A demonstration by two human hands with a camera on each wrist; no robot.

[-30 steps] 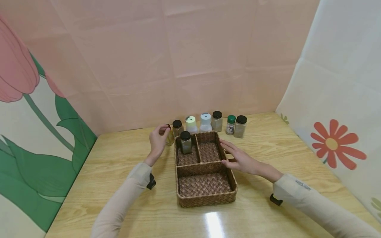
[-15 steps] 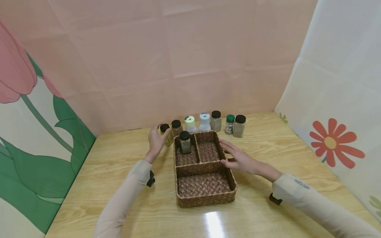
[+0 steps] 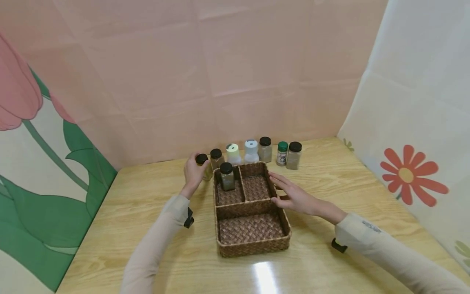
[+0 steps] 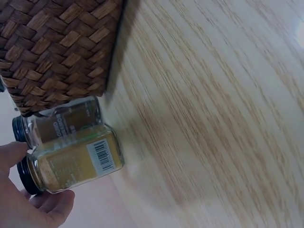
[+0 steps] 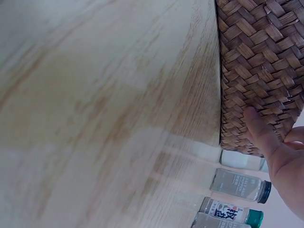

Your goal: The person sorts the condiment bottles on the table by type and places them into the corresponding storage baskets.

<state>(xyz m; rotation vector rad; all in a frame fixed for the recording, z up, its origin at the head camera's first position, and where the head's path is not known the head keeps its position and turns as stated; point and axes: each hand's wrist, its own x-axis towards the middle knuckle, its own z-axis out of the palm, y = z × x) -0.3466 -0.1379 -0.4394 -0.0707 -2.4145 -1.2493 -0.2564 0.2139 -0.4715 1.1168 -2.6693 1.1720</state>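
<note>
My left hand (image 3: 193,173) holds a black-lidded jar of yellow powder (image 4: 78,164) near its lid, thumb on one side and fingers on the other. That jar stands left of the woven basket (image 3: 253,247), close beside a second black-lidded jar (image 3: 216,160). A dark-filled jar with a black lid (image 3: 227,179) stands upright in the basket's back left compartment. My right hand (image 3: 299,198) rests against the basket's right wall, fingers extended; in the right wrist view a fingertip (image 5: 251,116) touches the weave.
Behind the basket stand a bottle with a yellow-green cap (image 3: 233,153), a white bottle with a pale blue cap (image 3: 251,151) and a black-lidded jar (image 3: 265,150). Further right are a green-capped shaker (image 3: 282,154) and another black-lidded jar (image 3: 294,156). A pink sheet (image 3: 183,81) hangs behind the table.
My left hand spread beside the yellow jar's lid, then closed around the jar near its lid. My right hand has stayed against the basket. The head view has shifted slightly.
</note>
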